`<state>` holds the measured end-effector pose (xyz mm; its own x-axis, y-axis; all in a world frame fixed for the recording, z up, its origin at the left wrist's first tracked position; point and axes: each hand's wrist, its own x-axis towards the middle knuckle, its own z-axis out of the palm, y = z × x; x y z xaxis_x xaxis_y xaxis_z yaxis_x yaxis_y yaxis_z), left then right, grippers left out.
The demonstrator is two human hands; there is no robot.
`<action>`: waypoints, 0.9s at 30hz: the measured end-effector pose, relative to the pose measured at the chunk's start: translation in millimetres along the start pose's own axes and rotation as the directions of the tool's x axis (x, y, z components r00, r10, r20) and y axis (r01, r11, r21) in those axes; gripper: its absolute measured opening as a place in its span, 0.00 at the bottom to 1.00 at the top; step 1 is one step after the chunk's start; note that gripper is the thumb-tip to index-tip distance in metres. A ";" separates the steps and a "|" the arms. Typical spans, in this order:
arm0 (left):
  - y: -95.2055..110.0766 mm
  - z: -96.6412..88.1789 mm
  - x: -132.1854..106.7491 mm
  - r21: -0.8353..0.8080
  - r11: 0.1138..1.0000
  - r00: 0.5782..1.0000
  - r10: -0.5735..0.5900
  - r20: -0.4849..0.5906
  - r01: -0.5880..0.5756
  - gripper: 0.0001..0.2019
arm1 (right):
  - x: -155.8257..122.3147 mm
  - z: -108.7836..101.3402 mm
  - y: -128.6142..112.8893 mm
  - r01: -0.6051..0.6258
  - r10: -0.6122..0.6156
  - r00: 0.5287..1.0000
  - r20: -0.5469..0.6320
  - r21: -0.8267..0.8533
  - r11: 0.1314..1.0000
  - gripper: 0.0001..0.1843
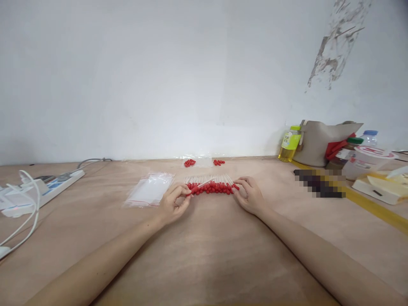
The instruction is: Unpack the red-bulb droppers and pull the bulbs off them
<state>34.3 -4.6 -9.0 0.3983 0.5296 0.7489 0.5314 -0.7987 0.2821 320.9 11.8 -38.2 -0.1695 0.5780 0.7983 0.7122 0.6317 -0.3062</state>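
Observation:
A row of white sticks with red tips (211,185) lies on the wooden table (204,255) in front of me. My left hand (174,203) pinches one red-tipped stick at the row's left end, the stick angled up to the right. My right hand (250,195) rests at the row's right end, fingers curled and touching the outermost red tips. A stack of clear zip bags (149,188) lies just left of my left hand.
Small clusters of red pieces (190,162) on clear plastic sit near the wall. A white power strip with cables (38,189) is at the left. At the right stand a yellow bottle (290,144), a beige bag (321,142), jars and a white tub (369,161).

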 end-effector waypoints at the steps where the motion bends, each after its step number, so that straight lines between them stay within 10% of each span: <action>1: 0.1 1.3 -2.1 -0.039 0.999 0.999 0.009 0.041 -0.008 0.03 | -0.5 -0.7 -5.5 0.026 -0.026 0.999 -0.023 -0.016 1.000 0.15; 6: 1.4 9.5 -6.1 -0.164 0.985 0.963 0.093 0.252 -0.052 0.06 | -4.5 2.5 -34.3 0.245 -0.240 0.968 0.076 -0.066 0.967 0.21; 14: 3.5 18.9 -4.3 -0.175 0.984 0.952 0.092 0.292 -0.042 0.07 | -7.7 28.5 -49.8 0.315 -0.289 0.917 0.273 -0.054 0.948 0.10; 27: 14.1 25.5 -4.2 0.218 0.966 0.944 0.064 0.323 -0.140 0.10 | -8.6 24.2 -55.6 0.373 -0.344 0.896 0.281 -0.055 0.926 0.12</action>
<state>59.2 -10.8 -23.4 0.6517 0.5411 0.5314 0.6202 -0.7836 0.0373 266.3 -15.8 -40.6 -0.5880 0.4455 0.6751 0.6342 0.7720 0.0429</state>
